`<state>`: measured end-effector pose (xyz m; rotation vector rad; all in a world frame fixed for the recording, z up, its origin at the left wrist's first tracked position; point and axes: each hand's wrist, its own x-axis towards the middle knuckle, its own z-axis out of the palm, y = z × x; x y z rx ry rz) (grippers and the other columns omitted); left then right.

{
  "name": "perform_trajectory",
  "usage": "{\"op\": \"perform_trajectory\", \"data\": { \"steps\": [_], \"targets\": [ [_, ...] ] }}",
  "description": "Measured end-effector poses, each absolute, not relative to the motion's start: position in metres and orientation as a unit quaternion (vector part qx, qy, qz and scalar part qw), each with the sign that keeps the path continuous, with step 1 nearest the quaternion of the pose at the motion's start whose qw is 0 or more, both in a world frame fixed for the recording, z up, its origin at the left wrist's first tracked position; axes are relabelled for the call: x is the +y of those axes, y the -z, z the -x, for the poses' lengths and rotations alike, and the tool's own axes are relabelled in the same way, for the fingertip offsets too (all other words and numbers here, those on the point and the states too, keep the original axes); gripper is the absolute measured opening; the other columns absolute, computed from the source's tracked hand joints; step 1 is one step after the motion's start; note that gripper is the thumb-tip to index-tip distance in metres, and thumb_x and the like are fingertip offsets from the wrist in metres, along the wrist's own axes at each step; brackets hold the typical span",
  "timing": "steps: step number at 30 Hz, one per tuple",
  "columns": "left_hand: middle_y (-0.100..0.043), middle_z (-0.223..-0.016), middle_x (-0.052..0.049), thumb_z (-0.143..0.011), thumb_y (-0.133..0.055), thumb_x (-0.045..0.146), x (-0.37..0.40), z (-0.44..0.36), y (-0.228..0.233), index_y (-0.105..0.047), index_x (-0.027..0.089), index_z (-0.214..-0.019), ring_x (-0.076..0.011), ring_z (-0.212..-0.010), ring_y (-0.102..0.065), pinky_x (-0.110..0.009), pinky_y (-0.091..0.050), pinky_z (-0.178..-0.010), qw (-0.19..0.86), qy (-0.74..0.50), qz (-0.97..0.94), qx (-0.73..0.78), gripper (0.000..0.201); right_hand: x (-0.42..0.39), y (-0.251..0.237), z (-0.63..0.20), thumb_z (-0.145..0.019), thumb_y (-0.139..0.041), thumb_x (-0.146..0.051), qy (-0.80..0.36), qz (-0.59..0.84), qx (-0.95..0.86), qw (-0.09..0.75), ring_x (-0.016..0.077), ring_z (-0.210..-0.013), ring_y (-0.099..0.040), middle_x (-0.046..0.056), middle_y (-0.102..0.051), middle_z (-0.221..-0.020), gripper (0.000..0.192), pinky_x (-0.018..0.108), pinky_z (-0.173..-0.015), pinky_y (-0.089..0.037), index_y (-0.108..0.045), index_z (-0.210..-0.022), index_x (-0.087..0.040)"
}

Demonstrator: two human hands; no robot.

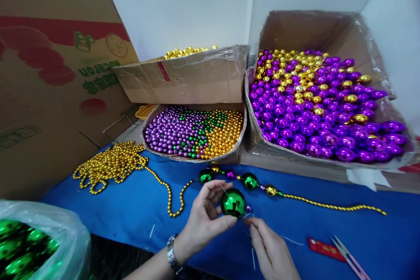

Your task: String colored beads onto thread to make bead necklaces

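Green ball (233,203) above the blue cloth (131,203); our left hand (208,214) holds it, palm inward, fingers curled part-open, thumb beneath. Over the same cloth, our right hand (271,249) pinches white string (293,241), fingertips together.

The left hand (206,216) holds a green ball (232,203), a purple bead (248,208) beside it, while the right hand (271,245) pinches white thread (293,241). Beyond them, a beaded strand (250,181) lies on the blue bench (114,214) before boxes (193,81) of beads (328,133).
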<state>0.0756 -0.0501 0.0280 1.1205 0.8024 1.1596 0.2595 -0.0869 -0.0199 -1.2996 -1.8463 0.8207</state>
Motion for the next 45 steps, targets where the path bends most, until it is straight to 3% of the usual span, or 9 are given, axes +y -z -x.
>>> {"op": "perform_trajectory", "data": {
  "steps": [5,10,13,18,23,27,29,34,45],
  "targets": [
    [-0.049,-0.133,-0.013,-0.074,-0.07,0.021,-0.024,-0.067,-0.055,-0.046,0.024,-0.124,-0.0271,-0.124,-0.045,-0.039,-0.045,-0.095,0.614,-0.423,-0.58,0.328,0.056,-0.084,0.013,-0.263,-0.097,-0.031,-0.038,-0.337,0.518,-0.667,0.416,0.0126,-0.055,-0.06,0.001,-0.06,-0.063,0.033,0.018,-0.053,-0.047,-0.055,-0.082,-0.021],
    [-0.064,-0.109,-0.009,-0.091,-0.044,0.032,0.067,-0.046,-0.083,-0.054,0.017,-0.113,-0.0195,-0.098,-0.061,-0.031,-0.048,-0.084,0.272,-0.287,-0.76,0.515,0.029,-0.085,0.006,-0.276,-0.097,-0.032,-0.041,-0.333,0.547,-0.637,0.429,0.0136,-0.054,-0.059,0.001,-0.059,-0.063,0.036,0.019,-0.049,-0.043,-0.051,-0.074,-0.022],
    [-0.067,-0.095,-0.009,-0.083,-0.056,0.027,0.126,-0.039,-0.074,-0.063,0.014,-0.094,-0.0226,-0.092,-0.061,-0.036,-0.045,-0.086,0.23,-0.216,-0.78,0.54,0.018,-0.086,0.002,-0.285,-0.097,-0.032,-0.04,-0.312,0.569,-0.625,0.434,0.0134,-0.054,-0.058,0.0,-0.059,-0.062,0.035,0.019,-0.05,-0.042,-0.051,-0.074,-0.022],
    [-0.064,-0.093,-0.005,-0.086,-0.056,0.03,0.177,-0.042,-0.041,-0.062,0.013,-0.09,-0.0173,-0.086,-0.06,-0.038,-0.048,-0.081,0.258,-0.132,-0.796,0.531,0.019,-0.087,-0.003,-0.301,-0.097,-0.034,-0.036,-0.299,0.586,-0.63,0.413,0.0144,-0.06,-0.059,0.001,-0.06,-0.067,0.029,0.021,-0.056,-0.042,-0.052,-0.08,-0.021],
    [-0.063,-0.077,-0.005,-0.075,-0.067,0.023,0.173,-0.042,-0.045,-0.062,0.012,-0.072,-0.0193,-0.082,-0.06,-0.037,-0.047,-0.081,0.301,-0.182,-0.783,0.513,0.012,-0.087,-0.001,-0.305,-0.097,-0.033,-0.031,-0.29,0.582,-0.638,0.412,0.0139,-0.061,-0.058,0.001,-0.06,-0.068,0.026,0.021,-0.056,-0.041,-0.05,-0.08,-0.021],
    [-0.066,-0.092,-0.008,-0.083,-0.056,0.03,0.134,-0.046,-0.071,-0.06,0.013,-0.1,-0.0187,-0.084,-0.062,-0.033,-0.051,-0.078,0.35,-0.29,-0.746,0.487,0.025,-0.084,-0.003,-0.297,-0.096,-0.035,-0.027,-0.265,0.552,-0.671,0.417,0.0133,-0.059,-0.058,0.0,-0.058,-0.066,0.022,0.02,-0.055,-0.041,-0.053,-0.085,-0.021],
    [-0.064,-0.104,-0.01,-0.088,-0.049,0.032,0.106,-0.052,-0.081,-0.055,0.013,-0.11,-0.0167,-0.088,-0.064,-0.03,-0.053,-0.079,0.429,-0.356,-0.695,0.455,0.03,-0.082,-0.006,-0.292,-0.096,-0.035,-0.025,-0.25,0.542,-0.682,0.422,0.0139,-0.06,-0.058,0.0,-0.058,-0.066,0.022,0.02,-0.056,-0.042,-0.055,-0.087,-0.021],
    [-0.067,-0.098,-0.008,-0.079,-0.066,0.019,0.054,-0.07,-0.088,-0.062,0.013,-0.096,-0.0137,-0.082,-0.066,-0.022,-0.055,-0.073,0.694,-0.451,-0.417,0.376,0.019,-0.078,-0.011,-0.282,-0.095,-0.035,-0.021,-0.23,0.522,-0.702,0.426,0.0152,-0.067,-0.059,0.002,-0.06,-0.075,0.02,0.023,-0.062,-0.043,-0.055,-0.088,-0.021],
    [-0.067,-0.088,-0.008,-0.081,-0.064,0.018,0.03,-0.083,-0.081,-0.062,0.01,-0.096,-0.0116,-0.076,-0.066,-0.019,-0.054,-0.069,0.721,-0.447,-0.377,0.371,0.017,-0.083,-0.001,-0.284,-0.096,-0.034,-0.019,-0.212,0.531,-0.722,0.389,0.016,-0.068,-0.057,0.001,-0.056,-0.071,0.02,0.027,-0.065,-0.041,-0.052,-0.086,-0.021]
  ]
}}
